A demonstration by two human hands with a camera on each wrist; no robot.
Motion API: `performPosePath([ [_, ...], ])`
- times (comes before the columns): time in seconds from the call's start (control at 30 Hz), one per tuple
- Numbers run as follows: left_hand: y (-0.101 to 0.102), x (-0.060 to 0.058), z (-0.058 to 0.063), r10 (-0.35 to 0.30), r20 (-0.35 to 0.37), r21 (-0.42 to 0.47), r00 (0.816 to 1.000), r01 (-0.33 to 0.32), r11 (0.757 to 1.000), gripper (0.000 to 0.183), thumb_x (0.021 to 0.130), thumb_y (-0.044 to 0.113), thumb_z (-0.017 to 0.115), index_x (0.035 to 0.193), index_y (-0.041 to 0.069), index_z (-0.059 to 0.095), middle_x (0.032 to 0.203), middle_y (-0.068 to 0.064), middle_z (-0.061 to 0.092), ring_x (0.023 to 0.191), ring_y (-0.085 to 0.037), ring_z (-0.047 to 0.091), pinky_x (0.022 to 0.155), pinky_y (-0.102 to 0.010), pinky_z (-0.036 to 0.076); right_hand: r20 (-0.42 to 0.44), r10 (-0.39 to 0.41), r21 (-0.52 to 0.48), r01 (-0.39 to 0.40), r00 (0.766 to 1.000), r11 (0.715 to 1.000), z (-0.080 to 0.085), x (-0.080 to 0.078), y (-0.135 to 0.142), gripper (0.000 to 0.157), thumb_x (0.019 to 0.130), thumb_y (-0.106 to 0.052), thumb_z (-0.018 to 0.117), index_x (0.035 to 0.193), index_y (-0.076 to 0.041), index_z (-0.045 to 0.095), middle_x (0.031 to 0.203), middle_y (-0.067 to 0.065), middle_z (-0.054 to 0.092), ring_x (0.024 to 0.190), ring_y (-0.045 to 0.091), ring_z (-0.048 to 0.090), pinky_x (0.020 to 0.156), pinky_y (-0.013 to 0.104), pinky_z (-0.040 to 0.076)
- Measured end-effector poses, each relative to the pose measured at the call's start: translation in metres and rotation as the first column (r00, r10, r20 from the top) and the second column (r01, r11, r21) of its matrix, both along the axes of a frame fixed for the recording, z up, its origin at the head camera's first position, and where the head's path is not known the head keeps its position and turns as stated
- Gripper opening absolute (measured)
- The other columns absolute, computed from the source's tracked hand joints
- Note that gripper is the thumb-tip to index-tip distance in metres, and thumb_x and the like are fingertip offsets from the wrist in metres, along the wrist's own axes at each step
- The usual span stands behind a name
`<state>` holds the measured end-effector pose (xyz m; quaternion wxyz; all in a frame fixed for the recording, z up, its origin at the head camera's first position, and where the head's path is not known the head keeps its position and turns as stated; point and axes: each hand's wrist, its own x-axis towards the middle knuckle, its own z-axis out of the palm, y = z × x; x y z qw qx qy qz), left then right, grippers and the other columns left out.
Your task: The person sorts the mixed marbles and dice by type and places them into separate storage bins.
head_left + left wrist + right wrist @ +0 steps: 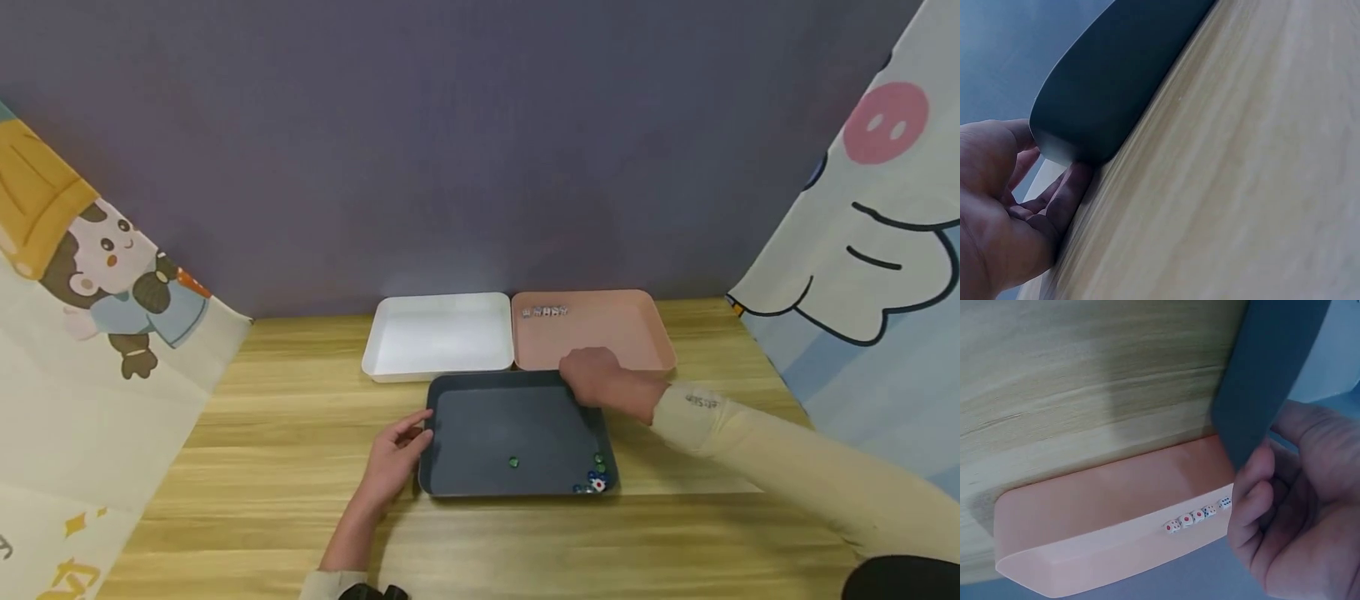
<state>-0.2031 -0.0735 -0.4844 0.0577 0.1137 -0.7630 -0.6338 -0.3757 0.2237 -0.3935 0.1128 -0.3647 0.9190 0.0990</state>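
Observation:
A dark grey tray (517, 417) lies between both hands on the wooden table. My left hand (393, 458) holds its left edge; in the left wrist view its fingers (1071, 197) bend against the tray's corner (1085, 119). At the far right corner my right hand (600, 379) grips the rim, fingers curled there in the right wrist view. Inside the tray, a green glass bead (513, 462) sits alone near the middle. Several green and blue beads (600, 458) and a white die (597, 483) with a red dot are bunched in the near right corner.
Behind the grey tray stand a white tray (442, 333) and, to its right, a pink tray (622, 325). Several white dice (546, 312) form a row along the pink tray's far left side. A dark wall (480, 150) rises behind, with printed cloths on both sides.

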Motion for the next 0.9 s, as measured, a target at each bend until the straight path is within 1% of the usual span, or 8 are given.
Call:
performPosePath([
  [0.07,0.000,0.000,0.001,-0.003,-0.004,0.000,1.000,0.003,1.000,0.034,0.092,0.010,0.067,0.126,0.007,0.066,0.095,-0.011,0.063,0.082,-0.018,0.057,0.068,-0.025,0.047,-0.003,-0.005,0.019,0.005,1.000,1.000,-0.003,0.000,-0.001,0.022,0.084,-0.003,0.064,0.066,-0.014,0.056,0.066,0.002,0.056,0.059,0.020,0.052,0.055,0.040,0.048],
  [0.23,0.000,0.000,0.002,-0.001,0.003,0.004,1.000,0.001,1.000,0.033,0.092,0.010,0.067,0.125,0.009,0.067,0.094,-0.011,0.062,0.080,-0.018,0.056,0.066,-0.025,0.047,-0.013,-0.014,0.049,0.014,1.000,0.999,-0.007,0.000,-0.005,0.018,0.087,-0.007,0.064,0.072,-0.014,0.059,0.072,0.004,0.060,0.063,0.019,0.054,0.059,0.040,0.050],
  [0.3,0.000,0.000,0.002,-0.004,0.005,0.006,1.000,0.004,1.000,0.033,0.092,0.010,0.067,0.125,0.010,0.067,0.094,-0.011,0.062,0.081,-0.019,0.056,0.067,-0.025,0.047,-0.016,-0.019,0.052,0.019,1.000,0.998,-0.006,0.001,-0.006,0.017,0.086,-0.007,0.066,0.072,-0.014,0.060,0.072,0.004,0.060,0.063,0.019,0.054,0.060,0.040,0.050],
  [0.43,-0.001,0.002,0.001,-0.010,0.021,0.031,1.000,0.010,0.999,0.033,0.092,0.009,0.067,0.125,0.011,0.067,0.096,-0.012,0.062,0.083,-0.021,0.056,0.068,-0.026,0.048,-0.009,-0.003,0.047,0.004,1.000,0.999,-0.004,0.004,-0.008,0.015,0.083,-0.010,0.067,0.071,-0.014,0.059,0.069,0.002,0.057,0.062,0.019,0.053,0.058,0.040,0.049],
  [0.53,-0.002,0.003,0.001,0.003,0.039,0.038,0.999,-0.004,0.999,0.032,0.092,0.009,0.067,0.124,0.013,0.068,0.096,-0.011,0.061,0.083,-0.021,0.056,0.067,-0.027,0.048,0.017,0.011,0.022,-0.011,1.000,1.000,-0.002,0.006,-0.009,0.015,0.082,-0.011,0.068,0.070,-0.014,0.058,0.067,0.001,0.055,0.059,0.019,0.052,0.054,0.038,0.047],
  [0.63,-0.002,0.003,0.002,0.007,0.034,0.024,0.999,-0.007,1.000,0.032,0.092,0.011,0.068,0.124,0.012,0.068,0.097,-0.011,0.062,0.083,-0.021,0.056,0.067,-0.027,0.048,0.057,0.005,-0.005,-0.005,0.998,1.000,0.001,0.008,-0.011,0.016,0.082,-0.010,0.067,0.070,-0.015,0.057,0.064,-0.001,0.052,0.057,0.018,0.050,0.052,0.035,0.043],
  [0.8,0.000,0.002,0.003,-0.011,0.017,0.005,1.000,0.011,1.000,0.033,0.092,0.010,0.067,0.125,0.008,0.067,0.098,-0.012,0.062,0.084,-0.020,0.056,0.067,-0.026,0.048,0.119,0.020,-0.058,-0.014,0.993,0.998,0.006,0.016,-0.009,0.015,0.080,-0.009,0.066,0.072,-0.015,0.054,0.062,-0.003,0.049,0.055,0.016,0.047,0.050,0.033,0.039],
  [0.9,0.002,0.001,0.004,-0.014,0.016,0.003,1.000,0.014,1.000,0.034,0.092,0.009,0.067,0.126,0.007,0.066,0.097,-0.012,0.063,0.083,-0.019,0.057,0.067,-0.026,0.048,0.132,0.022,-0.115,-0.007,0.991,0.993,0.008,0.022,-0.007,0.015,0.079,-0.011,0.067,0.074,-0.017,0.055,0.063,-0.004,0.049,0.056,0.015,0.047,0.051,0.032,0.038],
])
